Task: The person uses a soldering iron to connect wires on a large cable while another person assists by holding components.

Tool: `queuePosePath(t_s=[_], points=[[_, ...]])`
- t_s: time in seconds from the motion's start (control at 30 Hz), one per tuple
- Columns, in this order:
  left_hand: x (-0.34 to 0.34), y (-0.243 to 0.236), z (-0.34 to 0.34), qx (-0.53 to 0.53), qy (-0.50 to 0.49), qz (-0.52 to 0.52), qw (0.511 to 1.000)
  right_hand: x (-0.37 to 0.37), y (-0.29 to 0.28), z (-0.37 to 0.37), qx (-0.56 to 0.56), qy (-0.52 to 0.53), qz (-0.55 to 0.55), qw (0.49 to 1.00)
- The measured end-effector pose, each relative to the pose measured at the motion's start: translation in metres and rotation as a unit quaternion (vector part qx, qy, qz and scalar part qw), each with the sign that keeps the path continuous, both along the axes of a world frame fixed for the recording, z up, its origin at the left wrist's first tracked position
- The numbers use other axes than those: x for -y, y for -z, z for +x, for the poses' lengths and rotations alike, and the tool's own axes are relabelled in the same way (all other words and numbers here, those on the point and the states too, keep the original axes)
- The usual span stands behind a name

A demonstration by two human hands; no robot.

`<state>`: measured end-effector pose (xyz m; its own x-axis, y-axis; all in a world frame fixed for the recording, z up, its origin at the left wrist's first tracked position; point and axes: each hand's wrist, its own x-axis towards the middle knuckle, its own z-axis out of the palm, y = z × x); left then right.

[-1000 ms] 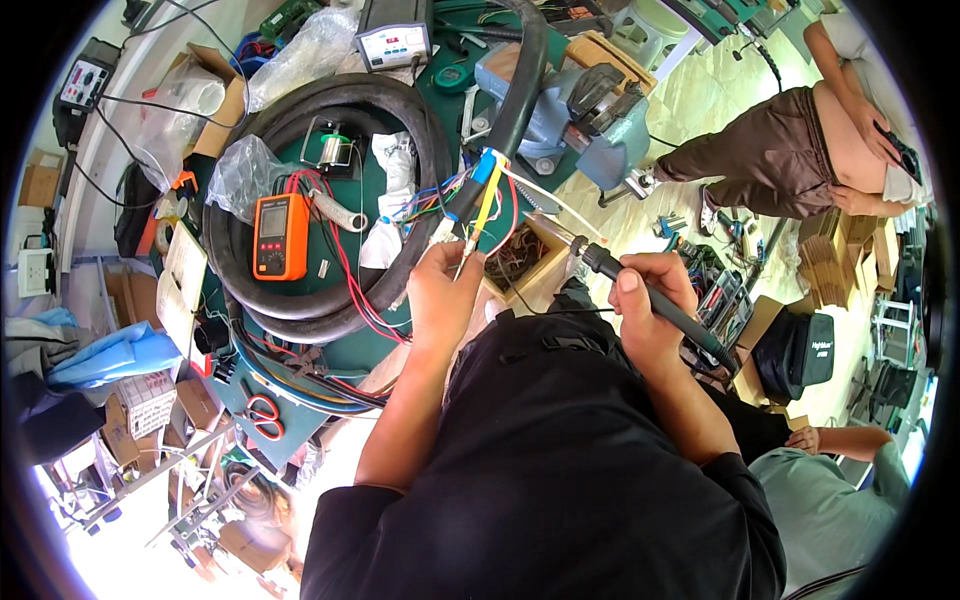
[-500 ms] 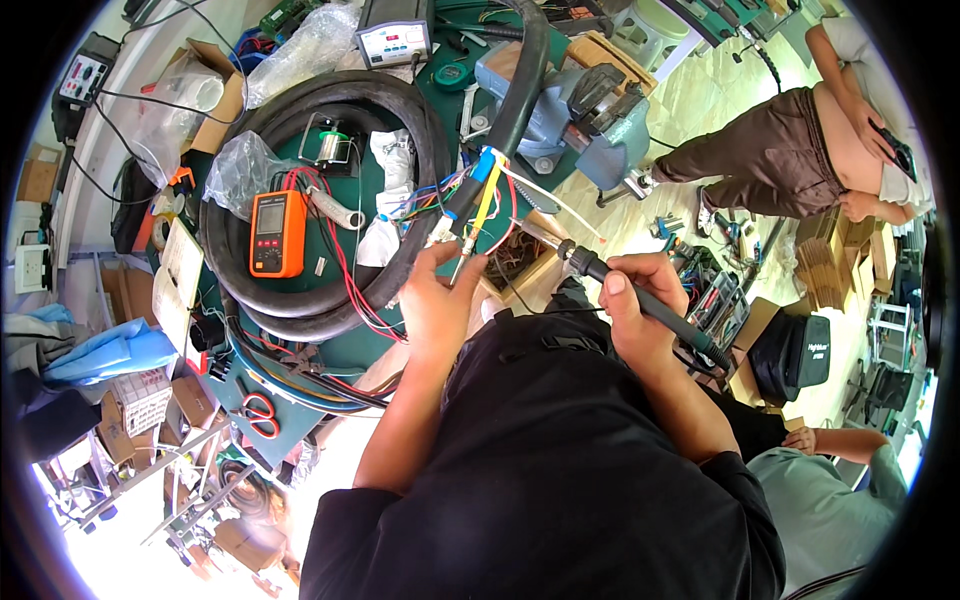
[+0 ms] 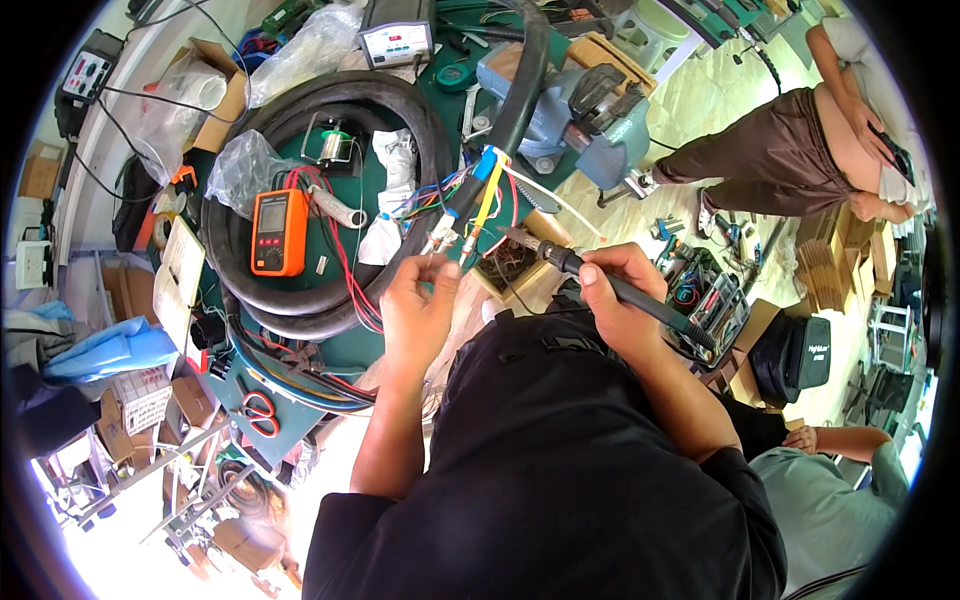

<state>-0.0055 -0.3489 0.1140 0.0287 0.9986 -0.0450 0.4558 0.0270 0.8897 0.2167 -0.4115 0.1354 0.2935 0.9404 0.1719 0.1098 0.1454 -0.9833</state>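
The right hand (image 3: 622, 298) curls snugly round a soldering iron (image 3: 565, 259).

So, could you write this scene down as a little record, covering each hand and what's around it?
Left hand: near the yellow-sleeved wire; grip unclear
Right hand: holding a black-handled soldering iron
Iron's direction: tip toward the left, on the wires' side
Around: coiled black cable, orange meter, vise, red-handled scissors
Nearby: person in brown trousers
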Motion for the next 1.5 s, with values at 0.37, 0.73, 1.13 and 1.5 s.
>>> queuePosePath(t_s=[0.37, 0.73, 1.13, 1.5], points=[[0.000, 0.008, 0.013, 0.026, -0.031, -0.059, 0.997, -0.002, 0.006, -0.015, -0.005, -0.033, -0.018, 0.999], [-0.001, 0.008, 0.012, 0.051, -0.029, -0.068, 0.996, -0.010, 0.013, -0.014, 0.011, -0.024, -0.008, 1.000], [-0.003, 0.007, 0.012, 0.046, -0.026, -0.074, 0.996, -0.037, 0.004, 0.001, -0.095, -0.052, -0.094, 0.990], [-0.003, 0.008, 0.011, 0.059, -0.021, -0.080, 0.995, -0.042, 0.003, 0.010, -0.105, -0.035, -0.118, 0.987]])
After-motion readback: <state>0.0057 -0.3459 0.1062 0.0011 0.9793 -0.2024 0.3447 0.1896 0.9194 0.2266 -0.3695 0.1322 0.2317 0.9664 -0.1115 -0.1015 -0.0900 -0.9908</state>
